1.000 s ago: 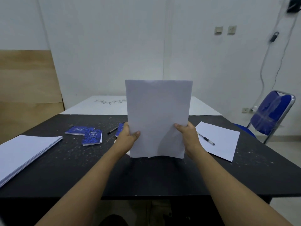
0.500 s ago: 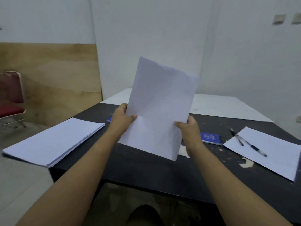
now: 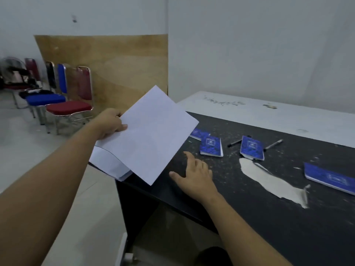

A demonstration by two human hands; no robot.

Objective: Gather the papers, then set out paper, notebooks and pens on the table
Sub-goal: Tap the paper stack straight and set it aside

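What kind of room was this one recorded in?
Likely a plain office or meeting room: a long black table strewn with small blue notebooks and dark pens, with red and blue padded metal-framed chairs lined up at the side.

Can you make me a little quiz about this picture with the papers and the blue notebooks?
1. True or false: the right hand holds the white paper.
2. How many blue notebooks can you see on the black table? A) two B) four C) seven
3. Fill the gap: two ___ lie beside the notebooks.

Key: 1. False. The left hand grips it, and the right hand is open. 2. B. 3. pens.
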